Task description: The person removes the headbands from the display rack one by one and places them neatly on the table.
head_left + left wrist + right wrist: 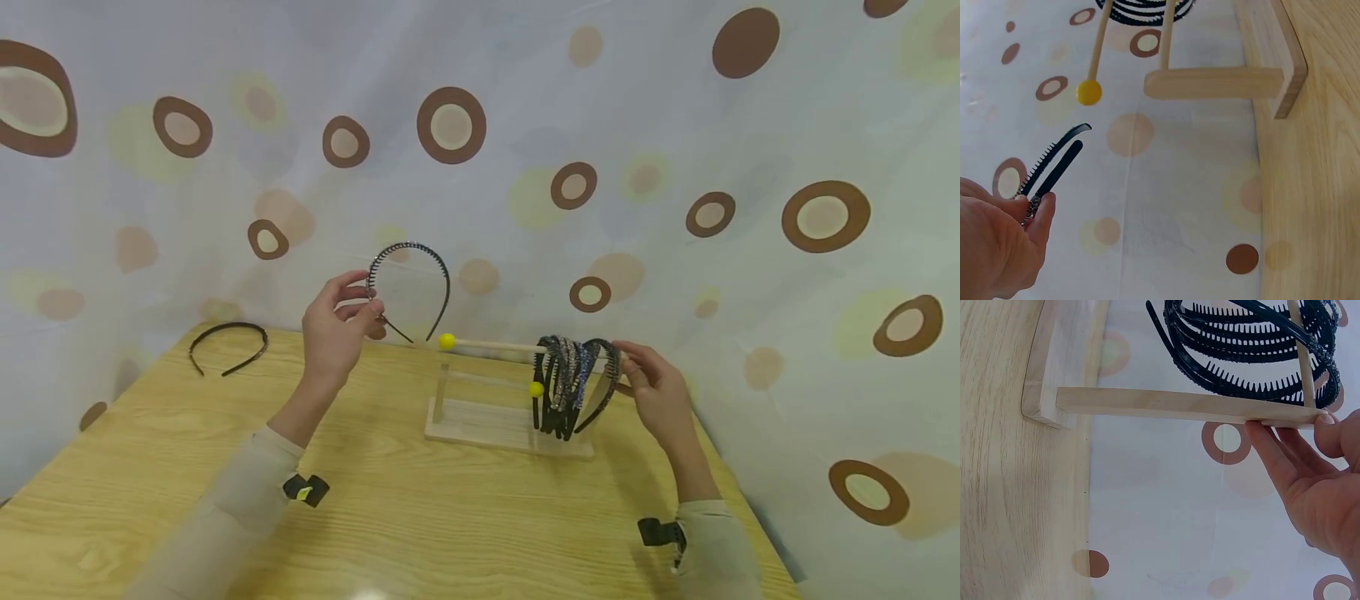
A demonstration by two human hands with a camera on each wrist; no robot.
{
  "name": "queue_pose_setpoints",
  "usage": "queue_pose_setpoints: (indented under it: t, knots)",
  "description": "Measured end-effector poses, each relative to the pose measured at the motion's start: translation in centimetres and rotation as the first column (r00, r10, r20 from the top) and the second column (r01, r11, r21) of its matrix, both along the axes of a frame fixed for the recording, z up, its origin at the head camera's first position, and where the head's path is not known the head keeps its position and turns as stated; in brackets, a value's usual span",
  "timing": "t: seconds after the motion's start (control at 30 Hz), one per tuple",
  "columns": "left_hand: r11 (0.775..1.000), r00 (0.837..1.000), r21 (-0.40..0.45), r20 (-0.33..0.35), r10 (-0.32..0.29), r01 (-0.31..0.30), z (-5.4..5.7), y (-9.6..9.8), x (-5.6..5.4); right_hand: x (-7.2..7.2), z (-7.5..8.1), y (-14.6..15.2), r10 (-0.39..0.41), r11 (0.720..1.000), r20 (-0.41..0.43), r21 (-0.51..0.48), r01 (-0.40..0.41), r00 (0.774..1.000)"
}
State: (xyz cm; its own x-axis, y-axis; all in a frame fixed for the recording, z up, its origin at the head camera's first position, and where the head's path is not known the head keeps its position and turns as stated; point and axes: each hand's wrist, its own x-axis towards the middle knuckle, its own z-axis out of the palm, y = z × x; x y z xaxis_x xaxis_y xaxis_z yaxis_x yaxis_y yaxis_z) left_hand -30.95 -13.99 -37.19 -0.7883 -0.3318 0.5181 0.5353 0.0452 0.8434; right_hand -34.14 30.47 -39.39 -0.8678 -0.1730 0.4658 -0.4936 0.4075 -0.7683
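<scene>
Near the head view's centre, the left hand point(333, 333) pinches one side of a toothed headband point(408, 245), likely light, springy and best held there, while the right hand point(663, 398) grips the wooden rack point(480, 428).

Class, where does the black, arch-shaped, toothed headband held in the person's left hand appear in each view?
Head: the headband, left of centre, in the left hand.
Left wrist: left side, ends pointing up and right.
Right wrist: not in it.
Shared landmark: the pale, flat-based wooden stand, in all three.

Bunched headbands point(567, 367) — part-hidden; sleeves point(232, 500) — cropped
</scene>
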Motion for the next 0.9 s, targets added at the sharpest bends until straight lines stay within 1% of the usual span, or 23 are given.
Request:
queue_pose_setpoints:
  t: [0.1, 0.17, 0.2, 0.27, 0.43, 0.57, 0.6, 0.67, 0.73, 0.77, 0.83, 0.9]
  knots:
    - [1.0, 1.0, 0.015, 0.021, -0.001, 0.0, -0.7, -1.9, 0.2, -0.1, 0.0, 0.1, 0.002, 1.0, -0.005, 0.012, -0.002, 1.0]
    - [0.999, 0.999, 0.04, 0.038, -0.016, 0.015, -1.3, -3.2, 0.4, -0.2, -0.1, 0.1, 0.003, 1.0, -0.005, 0.015, -0.003, 1.0]
    - [0.999, 0.999, 0.04, 0.051, -0.015, 0.013, -1.6, -3.8, 0.5, -0.2, -0.1, 0.2, 0.005, 1.0, -0.004, 0.014, -0.005, 1.0]
    - [1.0, 0.996, 0.019, 0.086, 0.002, -0.004, -2.1, -5.0, 0.7, -0.1, -0.2, 0.2, 0.008, 1.0, -0.002, 0.008, -0.008, 1.0]
    - [0.995, 0.985, -0.079, 0.156, 0.069, -0.057, -3.4, -8.1, 1.2, -0.1, -0.3, 0.3, -0.005, 1.0, 0.003, 0.001, 0.005, 1.0]
    - [0.987, 0.975, -0.143, 0.2, 0.101, -0.073, -4.1, -10.6, 1.7, -0.1, -0.1, 0.1, -0.002, 1.0, -0.007, 0.004, 0.002, 1.0]
    - [0.983, 0.972, -0.171, 0.21, 0.108, -0.073, -4.3, -11.3, 1.9, -0.1, -0.1, 0.1, 0.001, 1.0, -0.011, 0.007, -0.001, 1.0]
    - [0.967, 0.965, -0.248, 0.231, 0.123, -0.063, -4.8, -12.7, 2.2, 0.0, 0.0, 0.1, 0.008, 1.0, -0.013, 0.006, -0.008, 1.0]
    - [0.941, 0.958, -0.333, 0.252, 0.139, -0.049, -5.3, -14.0, 2.6, -0.1, 0.0, 0.1, 0.01, 1.0, -0.012, 0.007, -0.01, 1.0]
    - [0.925, 0.954, -0.376, 0.259, 0.149, -0.042, -5.7, -14.7, 2.7, -0.1, -0.1, 0.1, 0.008, 1.0, -0.01, 0.009, -0.008, 1.0]
    - [0.9, 0.947, -0.436, 0.278, 0.16, -0.024, -6.3, -16.0, 3.0, -0.1, -0.1, 0.2, 0.009, 1.0, -0.007, 0.011, -0.009, 1.0]
    - [0.88, 0.942, -0.475, 0.294, 0.16, -0.002, -6.8, -17.0, 3.2, -0.2, -0.1, 0.3, 0.011, 1.0, -0.01, 0.012, -0.011, 1.0]
